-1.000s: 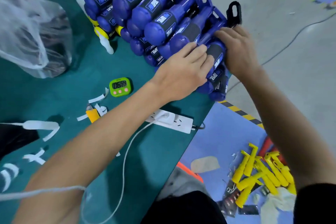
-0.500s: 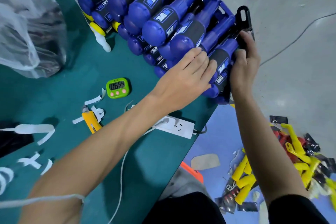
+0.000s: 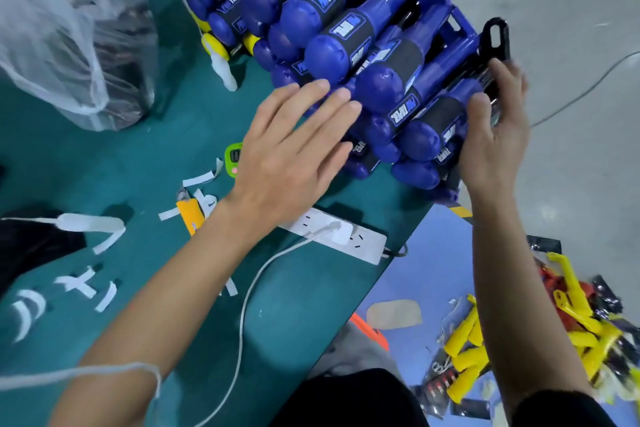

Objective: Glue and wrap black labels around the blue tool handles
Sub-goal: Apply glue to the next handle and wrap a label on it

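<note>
A stack of blue tool handles (image 3: 332, 55), most wrapped in black labels with blue lettering, lies at the far right of the green table (image 3: 131, 163). My right hand (image 3: 495, 135) grips the nearest handle (image 3: 433, 128) at the stack's right end, thumb on its black label and fingers round the far side by a black hanger loop (image 3: 497, 35). My left hand (image 3: 294, 149) hovers flat with straight fingers at the stack's front-left side, fingertips touching or just off the blue ends; I cannot tell which.
White backing strips (image 3: 83, 225) litter the table. A green timer (image 3: 232, 156), a yellow cutter (image 3: 190, 215), a white power strip (image 3: 346, 236) with cable, and a clear plastic bag (image 3: 69, 45) lie around. Yellow parts (image 3: 467, 357) lie on the blue floor mat.
My left hand has lifted off the labelled handle and drawn back to the left, fingers spread. My right hand stays at the stack's right end, now curled round the nearest handle.
</note>
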